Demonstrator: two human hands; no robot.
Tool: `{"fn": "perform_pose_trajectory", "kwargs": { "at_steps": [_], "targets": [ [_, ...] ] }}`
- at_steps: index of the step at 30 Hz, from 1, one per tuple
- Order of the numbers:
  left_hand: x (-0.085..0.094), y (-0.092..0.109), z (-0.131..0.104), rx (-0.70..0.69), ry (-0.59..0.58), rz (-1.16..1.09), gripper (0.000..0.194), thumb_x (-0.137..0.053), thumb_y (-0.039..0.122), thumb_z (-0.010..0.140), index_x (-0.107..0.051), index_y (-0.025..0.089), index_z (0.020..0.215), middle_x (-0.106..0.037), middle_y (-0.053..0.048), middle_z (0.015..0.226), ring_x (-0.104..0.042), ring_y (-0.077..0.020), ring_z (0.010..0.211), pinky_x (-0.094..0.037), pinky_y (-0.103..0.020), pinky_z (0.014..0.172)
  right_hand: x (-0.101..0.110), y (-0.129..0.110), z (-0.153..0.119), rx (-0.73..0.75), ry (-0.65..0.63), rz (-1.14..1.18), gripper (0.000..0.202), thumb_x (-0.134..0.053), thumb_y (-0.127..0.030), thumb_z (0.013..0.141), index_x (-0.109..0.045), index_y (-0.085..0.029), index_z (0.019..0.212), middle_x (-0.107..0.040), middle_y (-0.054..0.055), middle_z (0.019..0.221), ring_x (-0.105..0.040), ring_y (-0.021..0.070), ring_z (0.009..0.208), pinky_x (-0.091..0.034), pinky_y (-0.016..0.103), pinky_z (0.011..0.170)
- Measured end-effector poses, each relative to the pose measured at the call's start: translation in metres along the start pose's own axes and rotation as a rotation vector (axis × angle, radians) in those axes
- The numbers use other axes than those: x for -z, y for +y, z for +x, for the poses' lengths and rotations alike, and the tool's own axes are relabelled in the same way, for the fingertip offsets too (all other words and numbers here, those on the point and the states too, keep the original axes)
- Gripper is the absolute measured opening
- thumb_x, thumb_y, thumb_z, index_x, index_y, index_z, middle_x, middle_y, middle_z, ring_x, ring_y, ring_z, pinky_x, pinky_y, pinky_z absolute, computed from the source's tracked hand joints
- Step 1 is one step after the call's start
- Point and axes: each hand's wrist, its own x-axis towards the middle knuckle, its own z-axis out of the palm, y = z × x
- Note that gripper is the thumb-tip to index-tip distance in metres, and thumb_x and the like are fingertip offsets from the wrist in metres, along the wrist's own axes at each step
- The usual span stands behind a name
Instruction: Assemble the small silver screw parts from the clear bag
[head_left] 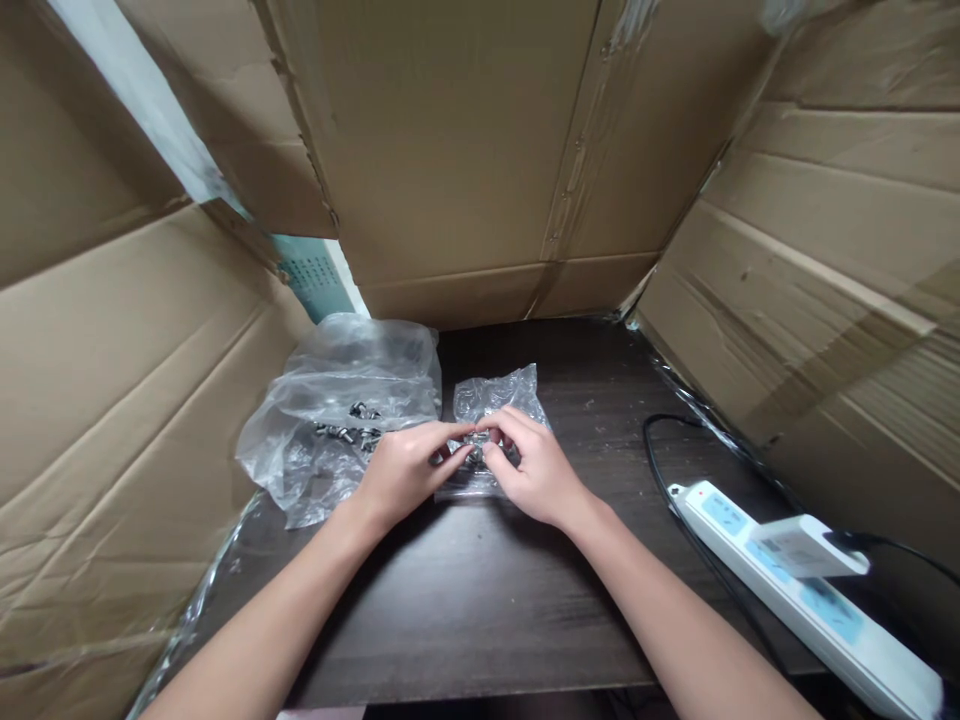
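Note:
My left hand (411, 462) and my right hand (529, 462) meet over a small clear plastic bag (499, 392) at the middle of the dark table. Small metal parts show between the fingertips, on the bag. Thumb and fingers of each hand are brought close together; whatever they pinch is too small to name. Left of my left hand lies a larger clear plastic bag (360, 350) with several metal screws (337, 432) on it or in it; I cannot tell which.
Cardboard walls (465, 130) enclose the dark table (480, 620) at the back and both sides. At the right lies a white power strip (862, 655) with a white plug-in adapter (806, 545) and a black cable (656, 470).

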Motion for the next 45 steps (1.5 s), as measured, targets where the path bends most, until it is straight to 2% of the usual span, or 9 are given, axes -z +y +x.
{"fn": "perform_pose_trajectory", "kwargs": {
  "at_steps": [4, 8, 11, 15, 21, 29, 37, 42, 45],
  "targets": [
    [-0.0013, -0.0019, -0.001, -0.008, 0.014, 0.027, 0.018, -0.064, 0.025, 0.095, -0.071, 0.017, 0.109, -0.078, -0.006, 0.093, -0.073, -0.0143, 0.07, -0.061, -0.024, 0.069, 0.0007, -0.0014, 0.0009, 0.057, 0.056, 0.035, 0.015, -0.05, -0.013, 0.089, -0.062, -0.021, 0.087, -0.06, 0.004, 0.085, -0.058, 0.0185, 0.08, -0.045, 0.032, 0.073],
    [-0.0013, -0.0018, -0.0004, -0.018, 0.032, 0.048, 0.019, -0.065, 0.025, 0.094, -0.07, 0.016, 0.11, -0.078, -0.005, 0.091, -0.073, -0.0148, 0.071, -0.06, -0.024, 0.067, 0.0008, -0.0013, 0.0008, 0.03, 0.083, 0.018, 0.016, -0.05, -0.012, 0.089, -0.062, -0.021, 0.093, -0.059, 0.004, 0.085, -0.058, 0.0183, 0.081, -0.046, 0.031, 0.074],
    [-0.0013, -0.0005, 0.0, -0.035, 0.037, 0.047, 0.02, -0.065, 0.025, 0.094, -0.07, 0.016, 0.111, -0.078, -0.005, 0.093, -0.073, -0.0144, 0.071, -0.06, -0.024, 0.066, -0.0005, 0.0013, 0.0006, -0.014, 0.043, -0.02, 0.017, -0.049, -0.013, 0.09, -0.063, -0.02, 0.096, -0.06, 0.004, 0.091, -0.058, 0.0185, 0.084, -0.046, 0.031, 0.075],
    [-0.0016, 0.0004, 0.0006, -0.046, 0.051, 0.047, 0.02, -0.065, 0.024, 0.094, -0.07, 0.015, 0.111, -0.078, -0.005, 0.094, -0.073, -0.0141, 0.071, -0.06, -0.023, 0.066, -0.0021, 0.0047, 0.0005, -0.081, -0.044, -0.077, 0.019, -0.046, -0.016, 0.094, -0.064, -0.02, 0.091, -0.06, 0.005, 0.094, -0.059, 0.0191, 0.087, -0.046, 0.032, 0.077],
    [-0.0014, -0.0001, 0.001, -0.029, 0.034, 0.028, 0.02, -0.065, 0.024, 0.094, -0.071, 0.016, 0.112, -0.078, -0.005, 0.098, -0.073, -0.0135, 0.071, -0.059, -0.022, 0.064, 0.0011, 0.003, 0.0005, -0.051, 0.004, -0.001, 0.022, -0.044, -0.012, 0.094, -0.063, -0.02, 0.1, -0.062, 0.005, 0.099, -0.06, 0.0191, 0.092, -0.046, 0.032, 0.083],
    [-0.001, 0.0, 0.0006, -0.015, 0.042, 0.04, 0.02, -0.064, 0.026, 0.095, -0.072, 0.016, 0.11, -0.078, -0.004, 0.096, -0.072, -0.0128, 0.069, -0.058, -0.022, 0.066, -0.0012, 0.0058, 0.0, -0.095, -0.053, -0.011, 0.024, -0.042, -0.014, 0.096, -0.064, -0.02, 0.1, -0.061, 0.005, 0.101, -0.06, 0.0193, 0.094, -0.046, 0.033, 0.083],
    [-0.0024, -0.0028, -0.0003, -0.003, 0.042, 0.043, 0.02, -0.064, 0.027, 0.095, -0.072, 0.016, 0.109, -0.078, -0.004, 0.095, -0.071, -0.0125, 0.066, -0.057, -0.022, 0.063, 0.0, 0.0025, -0.0006, 0.058, 0.075, 0.114, 0.026, -0.042, -0.008, 0.092, -0.065, -0.019, 0.094, -0.058, 0.005, 0.097, -0.06, 0.0174, 0.089, -0.047, 0.032, 0.081],
    [-0.0022, -0.0022, 0.0, -0.003, 0.025, 0.026, 0.02, -0.064, 0.026, 0.095, -0.071, 0.017, 0.112, -0.078, -0.003, 0.097, -0.07, -0.0116, 0.066, -0.057, -0.022, 0.064, -0.003, 0.0021, -0.0015, 0.027, 0.056, 0.064, 0.026, -0.044, -0.007, 0.089, -0.064, -0.019, 0.102, -0.058, 0.005, 0.102, -0.059, 0.017, 0.088, -0.047, 0.032, 0.08],
    [-0.0022, -0.0008, 0.0003, -0.012, 0.018, 0.026, 0.02, -0.064, 0.025, 0.095, -0.071, 0.017, 0.111, -0.078, -0.003, 0.095, -0.07, -0.0118, 0.067, -0.056, -0.022, 0.064, -0.0044, 0.0028, -0.0016, 0.008, 0.037, 0.051, 0.024, -0.044, -0.007, 0.089, -0.063, -0.018, 0.099, -0.057, 0.005, 0.101, -0.058, 0.016, 0.083, -0.046, 0.031, 0.077]
  ]
}}
